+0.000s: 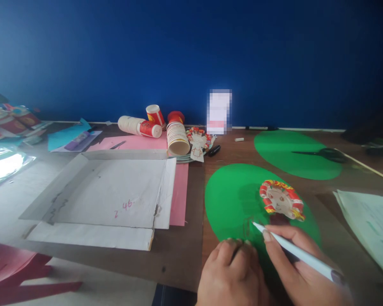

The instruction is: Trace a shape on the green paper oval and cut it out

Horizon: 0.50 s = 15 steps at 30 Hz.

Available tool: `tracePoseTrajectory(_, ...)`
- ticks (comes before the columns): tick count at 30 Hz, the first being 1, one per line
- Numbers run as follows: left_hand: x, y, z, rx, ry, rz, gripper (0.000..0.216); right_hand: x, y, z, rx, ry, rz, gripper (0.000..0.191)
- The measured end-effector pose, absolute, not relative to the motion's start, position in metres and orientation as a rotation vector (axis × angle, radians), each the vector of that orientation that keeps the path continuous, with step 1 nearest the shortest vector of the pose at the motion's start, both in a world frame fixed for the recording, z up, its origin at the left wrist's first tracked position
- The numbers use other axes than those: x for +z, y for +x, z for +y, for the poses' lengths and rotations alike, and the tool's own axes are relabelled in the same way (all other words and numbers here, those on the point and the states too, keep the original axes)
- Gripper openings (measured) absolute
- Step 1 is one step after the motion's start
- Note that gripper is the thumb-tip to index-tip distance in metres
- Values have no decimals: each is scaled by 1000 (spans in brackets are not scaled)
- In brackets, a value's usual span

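Note:
My right hand (298, 265) grips a white pen (293, 250), its tip touching a green paper oval (230, 199) on the brown table. My left hand (231, 274) rests on the oval's near edge with fingers curled under, nothing visible in it. Just beyond the pen tip a paper face with a red and yellow frill (281, 199) lies on the oval.
A second green oval (287, 148) with dark scissors (325, 154) lies behind. A flat white cardboard tray (111, 191) sits over pink paper (179, 191) at left. Paper cups (178, 138), a paper doll (198, 142), a black marker (214, 150); white sheets (370, 221) right.

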State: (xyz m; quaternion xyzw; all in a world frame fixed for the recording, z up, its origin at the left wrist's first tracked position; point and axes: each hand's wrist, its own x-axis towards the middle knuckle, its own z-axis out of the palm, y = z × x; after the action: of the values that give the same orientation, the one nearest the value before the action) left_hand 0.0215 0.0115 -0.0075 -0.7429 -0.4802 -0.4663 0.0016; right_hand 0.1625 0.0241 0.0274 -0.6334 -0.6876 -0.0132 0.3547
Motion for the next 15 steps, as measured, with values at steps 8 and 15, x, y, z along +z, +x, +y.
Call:
tracePoseTrajectory(8, -9, 17, 13, -1394, -2392, -1441, 16, 26, 162, 24, -46, -1635, -1796, 23)
tracePoseTrajectory(15, -7, 12, 16, -1399, -2418, -1369, 18, 30, 161, 25, -52, -1648, -1787, 26)
